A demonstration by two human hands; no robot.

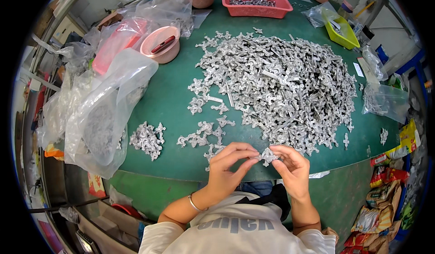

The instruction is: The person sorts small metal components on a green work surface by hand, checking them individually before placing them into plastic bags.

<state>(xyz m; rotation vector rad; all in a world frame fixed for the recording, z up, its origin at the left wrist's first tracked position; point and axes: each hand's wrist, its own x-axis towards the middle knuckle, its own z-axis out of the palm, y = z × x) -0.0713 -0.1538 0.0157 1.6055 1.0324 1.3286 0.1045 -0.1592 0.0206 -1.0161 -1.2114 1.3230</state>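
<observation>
Near the table's front edge, my left hand [226, 167] and my right hand [292, 168] meet around a small silver cross-shaped metal piece [268, 156]. Thumb and fingers of each hand pinch it from either side. Just beyond my fingers spreads a large heap of similar metal pieces [290, 86]. Left of the heap, a loose string of pieces [199, 136] reaches down towards my left hand. A small separate pile [147, 140] lies farther left, beside the plastic bags.
Clear plastic bags [106, 113] crowd the table's left side, next to a pink bowl [162, 45] with a red-handled tool. A red basin [256, 10] of metal rings stands at the back, a yellow-green tray [340, 31] at back right. Colourful packets [376, 204] line the right side.
</observation>
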